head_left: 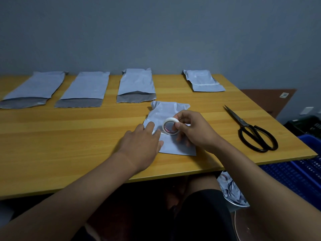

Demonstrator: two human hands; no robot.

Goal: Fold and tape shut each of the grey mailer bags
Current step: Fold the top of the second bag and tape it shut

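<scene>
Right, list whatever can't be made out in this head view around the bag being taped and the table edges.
- Folded grey mailer bag under the hands: its fold line is covered by the left hand and right hand.
- White roll of tape: the loose end is too small to find, partly behind the right fingers.
- Leftmost open grey mailer: its corner is cut off by the left edge.
- Blue plastic crate: mostly hidden by the wooden table and right edge.
</scene>
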